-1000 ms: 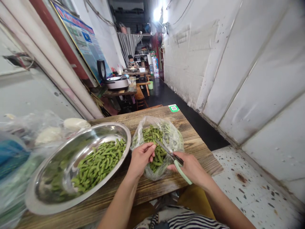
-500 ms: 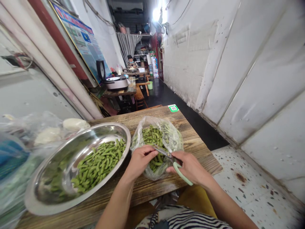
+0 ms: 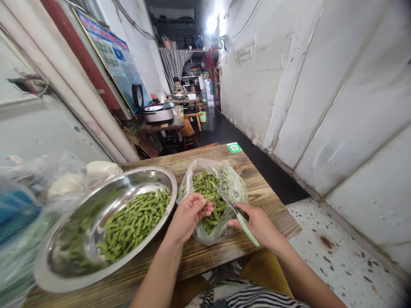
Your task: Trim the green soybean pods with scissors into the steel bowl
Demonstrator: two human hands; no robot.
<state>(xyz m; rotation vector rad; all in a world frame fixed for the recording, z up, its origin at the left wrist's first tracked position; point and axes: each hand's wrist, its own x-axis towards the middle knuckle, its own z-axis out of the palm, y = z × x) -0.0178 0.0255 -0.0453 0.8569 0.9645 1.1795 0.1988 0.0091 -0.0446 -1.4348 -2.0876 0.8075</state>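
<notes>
My right hand point(image 3: 258, 222) grips a pair of scissors point(image 3: 243, 222) with pale green handles, its blades pointing up and to the left over a clear plastic bag point(image 3: 240, 194). Inside the bag lies a heap of green edamame pods point(image 3: 205, 182). Above the bag's near left side, my left hand point(image 3: 192, 214) is closed in a pinch on an edamame pod, mostly hidden by the fingers. To the left, a large oval steel basin point(image 3: 53, 273) holds many more edamame pods point(image 3: 135, 224). The scissor tips are apart from my left fingers.
The wooden table point(image 3: 205, 256) bears the basin and bag. Clear plastic bags point(image 3: 19, 256) crowd its left side. A green code card point(image 3: 234, 147) lies at the far edge. Farther back are a rice cooker point(image 3: 159, 114), a stool point(image 3: 190, 128) and a seated person point(image 3: 178, 87).
The scissors have drawn away from my left fingers, and their blades now point more upward. My left hand has turned slightly, with its fingers curled toward me.
</notes>
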